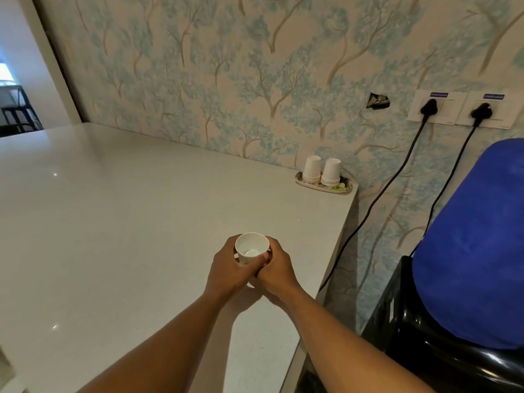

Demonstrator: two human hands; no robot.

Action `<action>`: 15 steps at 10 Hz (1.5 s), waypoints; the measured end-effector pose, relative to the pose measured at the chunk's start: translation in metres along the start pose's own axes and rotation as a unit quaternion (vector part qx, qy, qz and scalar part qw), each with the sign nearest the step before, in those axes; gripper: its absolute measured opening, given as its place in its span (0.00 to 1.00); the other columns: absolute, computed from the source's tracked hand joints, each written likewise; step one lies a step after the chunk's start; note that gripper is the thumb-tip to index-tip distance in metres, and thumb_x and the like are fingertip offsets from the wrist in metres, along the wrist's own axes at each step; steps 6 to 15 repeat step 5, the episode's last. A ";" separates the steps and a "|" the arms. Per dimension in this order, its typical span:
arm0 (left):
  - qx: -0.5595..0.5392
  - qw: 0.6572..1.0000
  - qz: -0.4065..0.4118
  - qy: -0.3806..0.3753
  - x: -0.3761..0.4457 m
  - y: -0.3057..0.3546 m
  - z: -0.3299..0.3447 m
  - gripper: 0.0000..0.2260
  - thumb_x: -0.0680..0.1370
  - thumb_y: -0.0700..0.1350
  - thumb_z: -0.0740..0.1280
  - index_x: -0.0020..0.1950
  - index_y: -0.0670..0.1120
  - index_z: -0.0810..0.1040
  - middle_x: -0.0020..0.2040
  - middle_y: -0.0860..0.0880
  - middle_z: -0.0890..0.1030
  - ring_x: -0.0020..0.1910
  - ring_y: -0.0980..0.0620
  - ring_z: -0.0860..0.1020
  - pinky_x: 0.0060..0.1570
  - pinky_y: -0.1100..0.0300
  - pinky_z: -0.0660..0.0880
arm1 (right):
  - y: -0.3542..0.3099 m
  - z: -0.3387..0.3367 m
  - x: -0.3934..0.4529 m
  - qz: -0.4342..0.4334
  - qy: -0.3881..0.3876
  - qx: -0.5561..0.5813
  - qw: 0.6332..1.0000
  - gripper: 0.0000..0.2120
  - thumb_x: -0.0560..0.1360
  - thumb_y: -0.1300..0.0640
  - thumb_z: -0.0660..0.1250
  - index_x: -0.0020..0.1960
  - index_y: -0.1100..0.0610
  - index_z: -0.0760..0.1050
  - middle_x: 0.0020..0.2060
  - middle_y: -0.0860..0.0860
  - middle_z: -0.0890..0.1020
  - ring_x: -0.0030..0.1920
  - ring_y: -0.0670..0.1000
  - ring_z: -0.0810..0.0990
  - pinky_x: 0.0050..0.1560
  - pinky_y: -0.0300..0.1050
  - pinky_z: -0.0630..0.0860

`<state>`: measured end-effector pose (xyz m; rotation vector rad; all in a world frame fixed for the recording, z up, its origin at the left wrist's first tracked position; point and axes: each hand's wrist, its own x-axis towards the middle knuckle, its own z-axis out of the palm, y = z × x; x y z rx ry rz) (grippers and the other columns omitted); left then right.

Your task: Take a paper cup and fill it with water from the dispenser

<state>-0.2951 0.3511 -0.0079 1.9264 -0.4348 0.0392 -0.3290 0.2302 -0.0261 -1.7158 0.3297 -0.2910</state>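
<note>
Both hands, left hand [231, 266] and right hand [276, 269], cup an upright paper cup [251, 248] above the white counter [127, 222] (seemingly empty), likely steadying it before the blue-bottled dispenser [467, 251] just right; spare cups [321, 170] stand by the wall.

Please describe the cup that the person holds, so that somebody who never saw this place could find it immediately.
Start at the white counter along the tree-patterned wall. Near its right edge, close to the camera, the left hand and the right hand wrap around one white paper cup. Unlike the two upside-down cup stacks on the small tray in the far corner, it is single, upright and open at the top.
</note>
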 end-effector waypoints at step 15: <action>0.030 0.999 -0.001 -0.039 0.002 -0.002 -0.010 0.37 0.64 0.71 0.70 0.69 0.56 0.69 0.64 0.56 0.77 0.61 0.52 0.77 0.58 0.56 0.76 | 0.002 -0.010 -0.007 -0.003 0.001 -0.056 0.998 0.41 0.54 0.45 0.81 0.62 0.35 0.66 0.61 0.41 0.77 0.61 0.50 0.76 0.56 0.53 0.80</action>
